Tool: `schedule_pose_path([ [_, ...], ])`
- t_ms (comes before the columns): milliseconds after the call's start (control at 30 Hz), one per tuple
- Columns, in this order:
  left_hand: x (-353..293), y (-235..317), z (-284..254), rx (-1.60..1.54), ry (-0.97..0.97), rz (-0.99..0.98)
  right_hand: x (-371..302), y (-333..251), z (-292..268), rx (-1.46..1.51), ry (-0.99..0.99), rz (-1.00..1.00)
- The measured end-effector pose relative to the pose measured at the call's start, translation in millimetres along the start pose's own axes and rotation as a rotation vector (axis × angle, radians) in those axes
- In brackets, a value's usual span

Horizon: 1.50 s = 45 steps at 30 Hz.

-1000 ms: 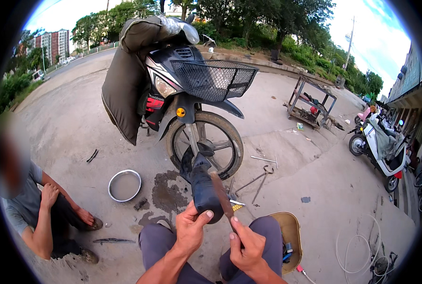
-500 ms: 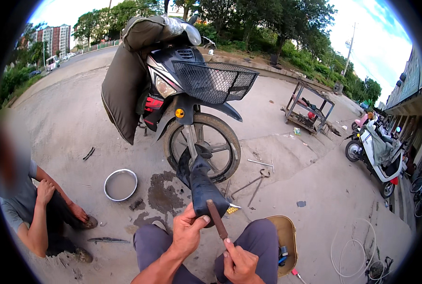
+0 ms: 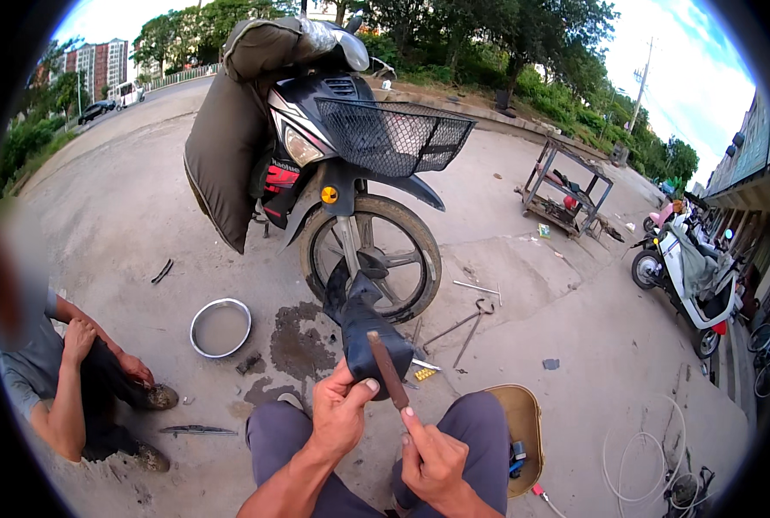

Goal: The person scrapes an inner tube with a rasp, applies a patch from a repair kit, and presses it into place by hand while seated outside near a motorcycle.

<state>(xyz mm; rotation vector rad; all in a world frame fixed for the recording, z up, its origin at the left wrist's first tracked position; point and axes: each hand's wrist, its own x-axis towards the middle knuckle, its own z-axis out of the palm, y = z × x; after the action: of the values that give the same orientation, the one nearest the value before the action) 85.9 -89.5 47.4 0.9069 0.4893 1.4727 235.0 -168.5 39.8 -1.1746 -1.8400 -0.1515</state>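
Note:
A black rubber inner tube (image 3: 361, 321) runs from the front wheel (image 3: 413, 244) of a motorbike toward me, its near part stretched flat. My left hand (image 3: 336, 413) grips the near end of the tube, thumb on top. My right hand (image 3: 437, 457) is closed on the lower end of a rusty flat file (image 3: 390, 373), index finger laid along it. The file lies across the tube's near face, its tip pointing up and away from me. The right hand's palm side is hidden.
A metal basin (image 3: 221, 354) of murky water stands left, beside a wet patch. Another person (image 3: 31, 380) crouches at the far left. Iron tools (image 3: 467, 332) lie right of the wheel; a tan bin (image 3: 532, 423) is by my right knee. A hose (image 3: 611, 449) coils at right.
The file has slid forward along the tube, its tip now farther from me. My right hand moved slightly with it. The left hand keeps its grip, and the view has shifted a little.

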Motion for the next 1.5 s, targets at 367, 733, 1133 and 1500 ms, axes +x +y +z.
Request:
schedule_pose_path([
  [367,-6,-2,9,0.041,0.01,-0.003,-11,3,-1,-0.063,0.005,-0.009],
  [733,-2,-4,2,-0.002,-0.015,0.065,-9,3,-8,0.039,0.048,-0.032],
  [1133,-7,-2,6,0.029,0.002,0.041,-22,1,-3,-0.074,0.009,-0.015],
  [1500,-2,8,3,-0.084,0.071,-0.023,3,9,-10,0.217,0.099,0.126],
])
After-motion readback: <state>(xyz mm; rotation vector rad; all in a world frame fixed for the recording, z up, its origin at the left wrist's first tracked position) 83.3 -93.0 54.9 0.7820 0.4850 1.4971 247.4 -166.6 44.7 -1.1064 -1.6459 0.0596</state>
